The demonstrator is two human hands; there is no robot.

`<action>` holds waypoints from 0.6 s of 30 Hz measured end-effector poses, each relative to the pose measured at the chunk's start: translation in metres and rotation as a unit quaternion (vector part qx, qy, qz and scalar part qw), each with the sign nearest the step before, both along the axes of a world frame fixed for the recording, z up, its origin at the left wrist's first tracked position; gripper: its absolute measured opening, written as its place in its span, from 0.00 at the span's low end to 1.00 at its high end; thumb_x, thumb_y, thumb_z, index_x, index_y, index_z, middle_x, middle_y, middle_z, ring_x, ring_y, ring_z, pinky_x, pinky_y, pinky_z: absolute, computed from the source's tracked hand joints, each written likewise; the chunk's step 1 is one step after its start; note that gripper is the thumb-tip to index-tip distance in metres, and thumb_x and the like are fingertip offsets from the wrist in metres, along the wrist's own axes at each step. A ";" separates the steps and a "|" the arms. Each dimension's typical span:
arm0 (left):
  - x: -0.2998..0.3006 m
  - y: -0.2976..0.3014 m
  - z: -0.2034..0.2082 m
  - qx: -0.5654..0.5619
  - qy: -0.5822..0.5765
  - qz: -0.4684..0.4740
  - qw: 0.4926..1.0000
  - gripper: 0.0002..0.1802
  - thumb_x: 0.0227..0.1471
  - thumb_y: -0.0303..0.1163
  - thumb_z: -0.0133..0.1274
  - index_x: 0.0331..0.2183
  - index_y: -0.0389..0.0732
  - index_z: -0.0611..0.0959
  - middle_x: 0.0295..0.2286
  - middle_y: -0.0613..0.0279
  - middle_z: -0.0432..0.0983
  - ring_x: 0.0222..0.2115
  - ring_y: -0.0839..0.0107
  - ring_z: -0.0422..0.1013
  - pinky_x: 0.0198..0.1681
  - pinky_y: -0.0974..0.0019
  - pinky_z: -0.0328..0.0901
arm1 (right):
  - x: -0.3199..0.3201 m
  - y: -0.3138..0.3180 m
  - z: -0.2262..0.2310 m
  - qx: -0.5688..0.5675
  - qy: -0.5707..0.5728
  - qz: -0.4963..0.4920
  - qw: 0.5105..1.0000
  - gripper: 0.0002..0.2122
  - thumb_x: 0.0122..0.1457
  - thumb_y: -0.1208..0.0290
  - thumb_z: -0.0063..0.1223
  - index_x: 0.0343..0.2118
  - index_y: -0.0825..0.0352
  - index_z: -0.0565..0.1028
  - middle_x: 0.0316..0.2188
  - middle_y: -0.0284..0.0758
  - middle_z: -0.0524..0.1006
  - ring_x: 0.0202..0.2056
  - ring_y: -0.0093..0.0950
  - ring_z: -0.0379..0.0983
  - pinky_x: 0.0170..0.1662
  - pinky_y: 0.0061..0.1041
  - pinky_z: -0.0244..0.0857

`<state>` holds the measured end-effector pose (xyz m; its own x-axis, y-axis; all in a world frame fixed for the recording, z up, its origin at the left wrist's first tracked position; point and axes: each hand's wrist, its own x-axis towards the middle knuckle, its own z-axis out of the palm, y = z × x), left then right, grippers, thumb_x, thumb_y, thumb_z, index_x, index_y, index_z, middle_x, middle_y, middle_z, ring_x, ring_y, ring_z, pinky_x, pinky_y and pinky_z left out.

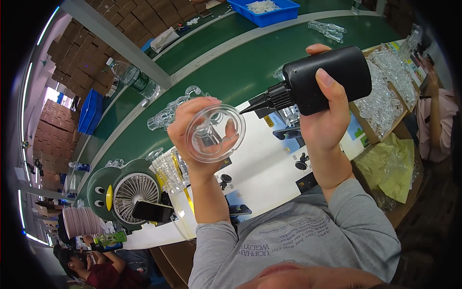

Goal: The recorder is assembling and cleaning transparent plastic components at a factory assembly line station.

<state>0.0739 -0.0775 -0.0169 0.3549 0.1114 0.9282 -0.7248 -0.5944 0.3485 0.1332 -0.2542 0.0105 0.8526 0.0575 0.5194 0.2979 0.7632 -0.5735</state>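
My left hand [183, 124] is closed around a clear, see-through piece with a round, flat, flared end [198, 144] turned up toward me. In my right hand [329, 113] is a black squeeze bottle [339, 79], tipped nearly sideways with its narrow nozzle [257, 102] pointing left. The nozzle tip is at the right edge of the round end; whether it touches cannot be told. Behind my left hand, more clear pieces [166, 115] lie on the green table [211, 72], and a row of clear parts [168, 176] is by my left forearm.
Boxes of clear pieces [380, 103] and a yellowish plastic bag [390, 168] stand at the right. A green fan [100, 192] and a phone [153, 212] are at the left. Farther back are a water bottle [137, 81] and a blue bin [269, 18]. Other people sit at both sides.
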 end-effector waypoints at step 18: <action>-0.007 0.009 -0.001 0.080 0.034 0.006 0.996 0.33 0.25 0.23 0.65 0.36 0.43 0.65 0.32 0.54 0.73 0.34 0.62 0.69 0.39 0.62 0.64 | 0.002 -0.001 -0.001 -0.006 -0.006 0.002 1.000 0.16 0.51 0.73 0.45 0.42 0.73 0.62 0.43 0.41 0.67 0.37 0.26 0.70 0.40 0.24 0.68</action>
